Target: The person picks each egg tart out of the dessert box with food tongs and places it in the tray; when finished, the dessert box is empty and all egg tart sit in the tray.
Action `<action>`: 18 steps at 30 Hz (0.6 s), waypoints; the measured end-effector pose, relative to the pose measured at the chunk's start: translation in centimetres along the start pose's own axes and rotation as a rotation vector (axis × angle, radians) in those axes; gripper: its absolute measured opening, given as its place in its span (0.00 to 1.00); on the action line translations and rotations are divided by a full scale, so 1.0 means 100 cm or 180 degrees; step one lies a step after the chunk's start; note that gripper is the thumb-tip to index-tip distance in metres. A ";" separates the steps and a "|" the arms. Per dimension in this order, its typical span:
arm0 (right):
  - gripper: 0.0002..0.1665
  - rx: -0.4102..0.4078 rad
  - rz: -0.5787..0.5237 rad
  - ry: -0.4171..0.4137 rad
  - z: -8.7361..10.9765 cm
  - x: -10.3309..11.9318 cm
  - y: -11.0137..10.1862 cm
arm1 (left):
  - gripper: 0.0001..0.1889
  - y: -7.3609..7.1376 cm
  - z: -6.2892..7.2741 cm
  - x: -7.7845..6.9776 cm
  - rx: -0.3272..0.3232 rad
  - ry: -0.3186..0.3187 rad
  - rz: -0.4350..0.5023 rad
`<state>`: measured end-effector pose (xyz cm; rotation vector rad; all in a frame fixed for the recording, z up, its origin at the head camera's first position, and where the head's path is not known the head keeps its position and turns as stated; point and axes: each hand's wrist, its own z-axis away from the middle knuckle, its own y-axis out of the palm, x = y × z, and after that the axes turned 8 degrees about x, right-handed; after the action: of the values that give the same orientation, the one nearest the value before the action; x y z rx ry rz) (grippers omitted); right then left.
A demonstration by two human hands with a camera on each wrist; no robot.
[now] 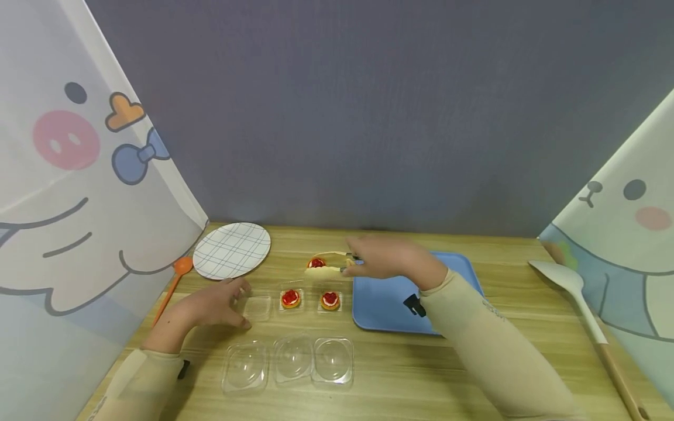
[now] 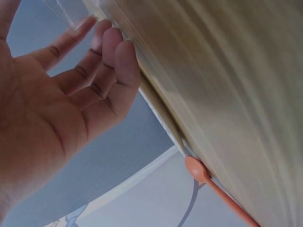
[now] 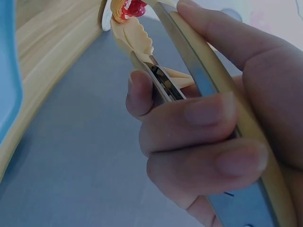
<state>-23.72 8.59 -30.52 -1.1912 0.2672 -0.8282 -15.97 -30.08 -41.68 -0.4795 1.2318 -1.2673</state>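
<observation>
My right hand grips a pair of tongs with cream scalloped tips and metal-and-cream handles. Between the tips is a small tart with red topping, held above the table. Left of it, my left hand is spread beside a clear plastic tray, thumb and fingertips right at its edge. The left wrist view shows those fingers loosely bent, the forefinger at the plastic. Two more red-topped tarts, a left one and a right one, sit in clear trays to the right.
A clear domed lid lies in front, with two similar ones beside it. The blue tray is under my right forearm. A checked plate and orange spoon lie at left, a long-handled white turner at far right.
</observation>
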 end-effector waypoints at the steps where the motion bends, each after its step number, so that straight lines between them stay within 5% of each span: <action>1: 0.22 -0.0008 -0.0048 0.0010 0.003 -0.004 0.000 | 0.39 0.000 0.000 0.000 -0.0001 -0.0003 0.0001; 18: 0.28 0.0035 -0.0683 0.0612 0.036 -0.068 0.009 | 0.39 0.001 0.000 0.000 -0.0015 -0.0002 0.0009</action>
<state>-25.85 15.97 -31.51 -1.1440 0.2944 -1.1333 -15.94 -30.02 -41.81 -0.4815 1.2349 -1.2621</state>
